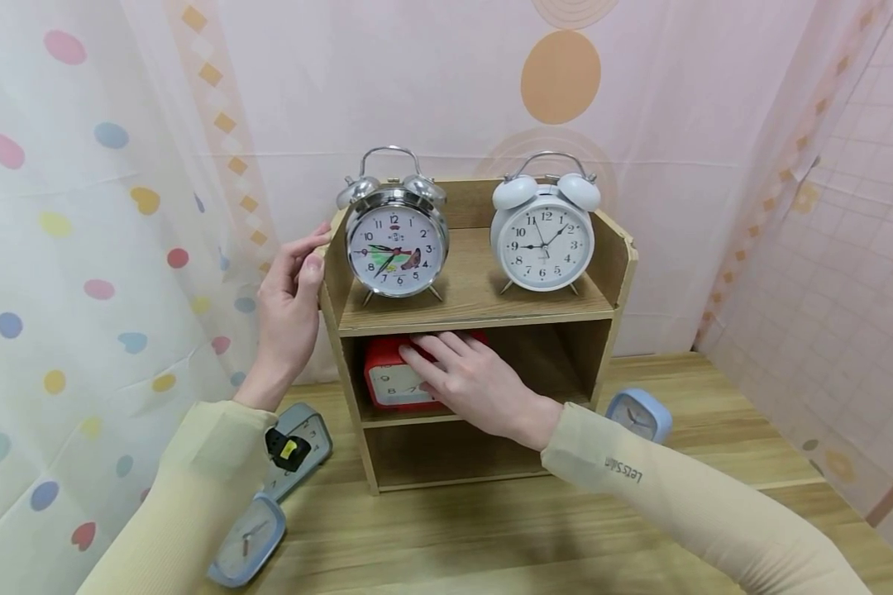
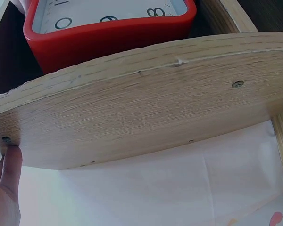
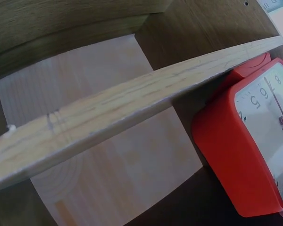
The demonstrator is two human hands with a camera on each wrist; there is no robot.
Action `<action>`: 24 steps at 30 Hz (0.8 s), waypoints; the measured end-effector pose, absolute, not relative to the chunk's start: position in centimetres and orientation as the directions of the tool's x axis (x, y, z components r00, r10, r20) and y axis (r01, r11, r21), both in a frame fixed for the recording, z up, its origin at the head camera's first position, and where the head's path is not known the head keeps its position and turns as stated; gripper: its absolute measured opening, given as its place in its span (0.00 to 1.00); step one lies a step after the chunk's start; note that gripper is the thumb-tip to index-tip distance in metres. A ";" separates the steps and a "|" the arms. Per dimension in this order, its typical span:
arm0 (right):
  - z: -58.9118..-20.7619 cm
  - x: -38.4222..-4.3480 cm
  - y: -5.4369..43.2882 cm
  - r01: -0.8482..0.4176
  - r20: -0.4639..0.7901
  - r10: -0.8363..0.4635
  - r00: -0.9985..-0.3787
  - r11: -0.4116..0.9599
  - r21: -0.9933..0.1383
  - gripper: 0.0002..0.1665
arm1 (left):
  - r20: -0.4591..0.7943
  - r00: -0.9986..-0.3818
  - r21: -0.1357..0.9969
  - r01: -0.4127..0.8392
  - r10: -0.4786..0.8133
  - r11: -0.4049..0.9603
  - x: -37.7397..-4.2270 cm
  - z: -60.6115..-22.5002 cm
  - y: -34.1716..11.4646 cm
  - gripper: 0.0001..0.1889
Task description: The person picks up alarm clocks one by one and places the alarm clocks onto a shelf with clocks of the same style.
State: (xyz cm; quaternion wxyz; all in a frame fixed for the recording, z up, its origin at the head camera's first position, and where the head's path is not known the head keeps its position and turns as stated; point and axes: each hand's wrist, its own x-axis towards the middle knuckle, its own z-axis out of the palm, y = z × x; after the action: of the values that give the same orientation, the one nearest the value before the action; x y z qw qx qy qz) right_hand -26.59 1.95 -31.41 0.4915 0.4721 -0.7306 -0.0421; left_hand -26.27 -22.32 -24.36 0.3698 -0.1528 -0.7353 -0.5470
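Observation:
My right hand (image 1: 476, 384) reaches into the middle level of a small wooden shelf (image 1: 476, 307) and holds a red alarm clock (image 1: 394, 386). Its fingers lie over the clock's top just under the shelf board; the hand covers the right part of the white face. In the right wrist view the red clock (image 3: 231, 162) leans close to the board edge. My left hand (image 1: 290, 314) presses the outside of the left side panel near its top. Its fingertips touch that panel (image 2: 146, 103) in the left wrist view.
On the top level stand a silver twin-bell clock (image 1: 398, 248) and a white twin-bell clock (image 1: 543, 244). Left of the shelf on the table (image 1: 432, 545) lie a grey-green clock (image 1: 316, 434) and a blue clock (image 1: 249, 541). Another blue clock (image 1: 640, 413) sits on the right, behind the right sleeve.

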 end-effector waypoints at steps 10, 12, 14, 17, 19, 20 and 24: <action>-31.5 -27.1 1.7 -0.665 0.672 -0.726 -0.145 0.574 0.477 0.30 | 0.710 -0.681 0.691 0.626 -0.180 0.360 -26.3 -24.4 -22.3 0.20; -31.4 -27.1 1.6 -0.670 0.666 -0.729 -0.161 0.576 0.468 0.29 | 0.712 -0.678 0.690 0.631 -0.181 0.355 -26.3 -24.4 -22.3 0.20; -31.2 -27.1 1.5 -0.675 0.658 -0.732 -0.175 0.576 0.462 0.29 | 0.715 -0.675 0.689 0.637 -0.182 0.346 -26.4 -24.4 -22.3 0.20; -31.1 -27.2 1.5 -0.685 0.646 -0.736 -0.203 0.578 0.443 0.29 | 0.717 -0.673 0.688 0.641 -0.182 0.342 -26.4 -24.4 -22.3 0.19; -31.1 -27.2 1.4 -0.691 0.637 -0.738 -0.224 0.581 0.430 0.29 | 0.716 -0.675 0.688 0.637 -0.181 0.346 -26.4 -24.4 -22.3 0.19; -31.1 -27.3 1.4 -0.695 0.634 -0.737 -0.234 0.582 0.421 0.29 | 0.715 -0.676 0.689 0.635 -0.181 0.350 -26.4 -24.4 -22.3 0.19; -31.0 -27.3 1.3 -0.710 0.620 -0.736 -0.272 0.588 0.388 0.28 | 0.714 -0.677 0.690 0.639 -0.179 0.339 -26.4 -24.4 -22.3 0.20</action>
State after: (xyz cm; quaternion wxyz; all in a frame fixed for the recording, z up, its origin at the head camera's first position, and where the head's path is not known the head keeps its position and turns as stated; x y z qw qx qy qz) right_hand -27.29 1.34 -30.97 0.3983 0.4534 -0.7972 -0.0167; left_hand -26.39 -22.33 -24.41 0.3699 -0.1577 -0.7297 -0.5530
